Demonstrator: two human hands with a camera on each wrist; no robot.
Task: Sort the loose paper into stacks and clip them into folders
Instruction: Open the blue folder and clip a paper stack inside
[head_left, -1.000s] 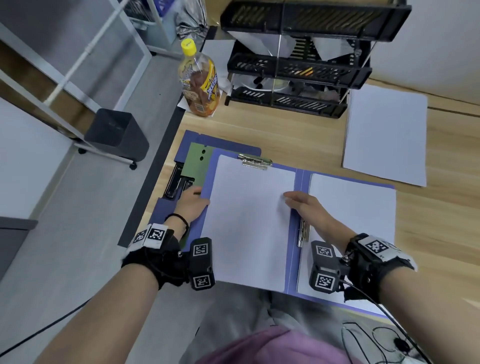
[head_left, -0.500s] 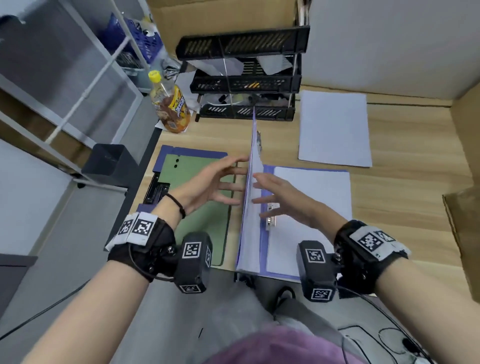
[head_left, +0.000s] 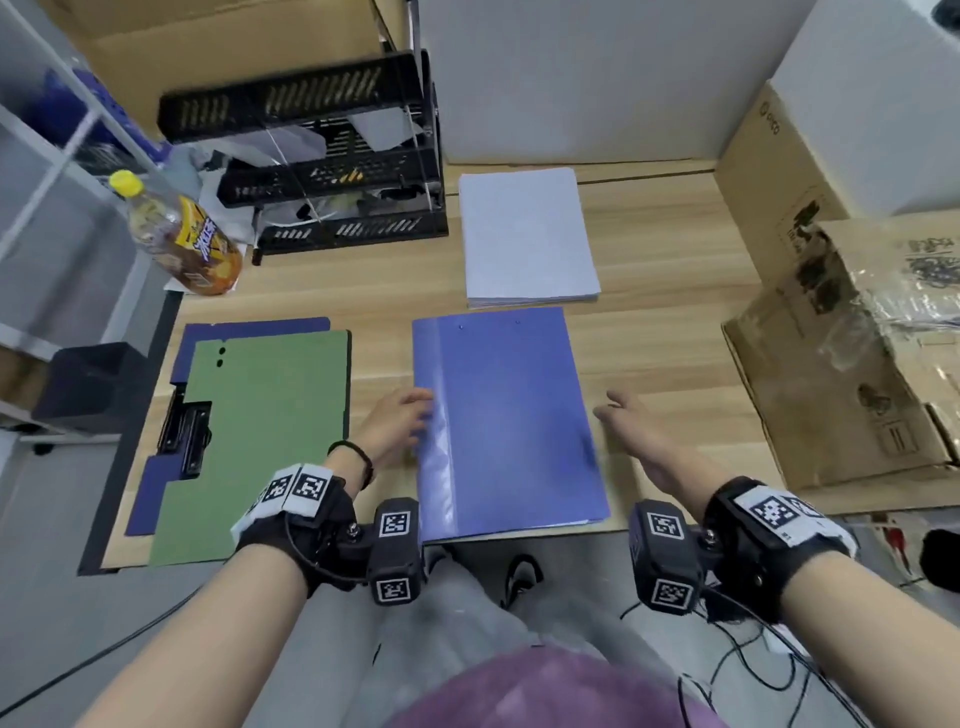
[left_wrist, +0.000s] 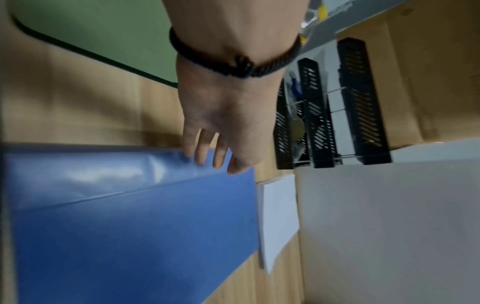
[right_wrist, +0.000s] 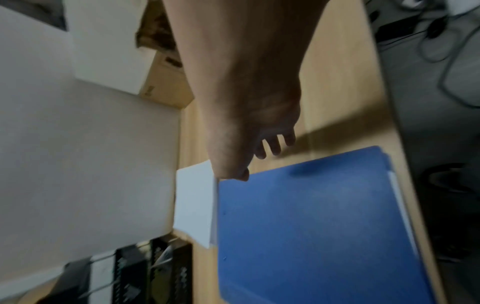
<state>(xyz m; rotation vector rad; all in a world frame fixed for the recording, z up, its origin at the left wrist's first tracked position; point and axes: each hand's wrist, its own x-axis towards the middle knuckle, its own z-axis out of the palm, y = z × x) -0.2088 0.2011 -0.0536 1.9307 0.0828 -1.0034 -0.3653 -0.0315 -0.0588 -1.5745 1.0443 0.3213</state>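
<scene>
A blue folder (head_left: 509, 415) lies closed on the wooden desk (head_left: 675, 332) in front of me, with white paper edges showing at its near right corner. My left hand (head_left: 402, 415) touches the folder's left spine edge with straight fingers (left_wrist: 205, 152). My right hand (head_left: 621, 415) hovers just off the folder's right edge (right_wrist: 311, 216), fingers relaxed and holding nothing. A stack of loose white paper (head_left: 527, 236) lies behind the folder. To the left, a green folder (head_left: 260, 441) lies on a dark blue one (head_left: 249, 330), its black clip (head_left: 187, 434) at the left side.
A black tiered paper tray (head_left: 332, 171) stands at the back of the desk beside a yellow-capped drink bottle (head_left: 182, 234). Cardboard boxes (head_left: 852, 343) crowd the right side. A wall (head_left: 571, 78) backs the desk. Cables (head_left: 753, 670) hang below the desk's front edge.
The blue folder was open with paper clipped inside; its left cover swung up and over, and it now lies closed. Both hands have come off the cover to its two sides.
</scene>
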